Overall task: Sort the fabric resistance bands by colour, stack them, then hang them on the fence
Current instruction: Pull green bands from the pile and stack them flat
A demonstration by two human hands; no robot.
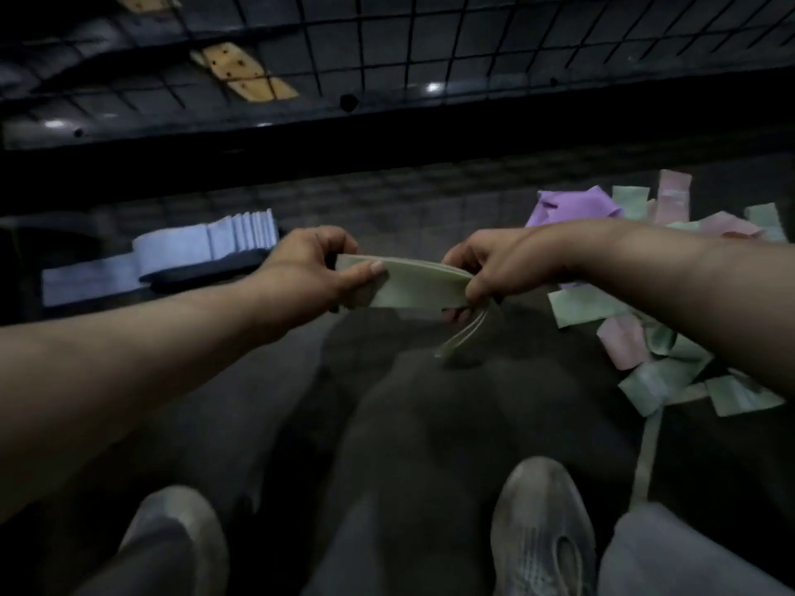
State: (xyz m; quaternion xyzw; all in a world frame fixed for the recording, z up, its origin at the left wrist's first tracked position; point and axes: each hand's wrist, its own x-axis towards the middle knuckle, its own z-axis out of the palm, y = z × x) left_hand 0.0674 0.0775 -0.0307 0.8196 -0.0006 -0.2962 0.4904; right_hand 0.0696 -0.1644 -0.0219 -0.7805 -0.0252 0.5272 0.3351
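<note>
Head view. The green band stack (419, 282) is held in mid air over the floor (387, 423), centre frame, between both hands. The left hand (316, 268) pinches its left end, thumb on top and fingers underneath. The right hand (475, 268) has its fingers curled round the right end. A few loose loops (462, 337) sag out below the right hand, so the stack isn't square yet.

My read of the step: squaring the greens before setting them down.
- Tuck the sagging loops back in first.
- Keep the thumb pressing flat on top and tap the long edges level.
- Don't let go of either end until the layers line up. Fabric this limp will probably slide.
- It would likely go beside the pale blue stack (206, 247), far left.

Counts:
- Hands: 2.
- Shoes (542, 522): 2, near edge.
- Finished stacks down: 1, pale blue. Its layers are fanned and too blurred to count.
- Stacks in hand: 1, green. Layer count can't be told.
- Unsorted pile (636, 337), right: 1 purple band (568, 206) visible, several pink and several green, overlapping, so no exact number.
- 1 green strip (645, 458) trails toward the near side.

The wire fence (387, 45) runs along the far side, and hanging is not yet done.
</note>
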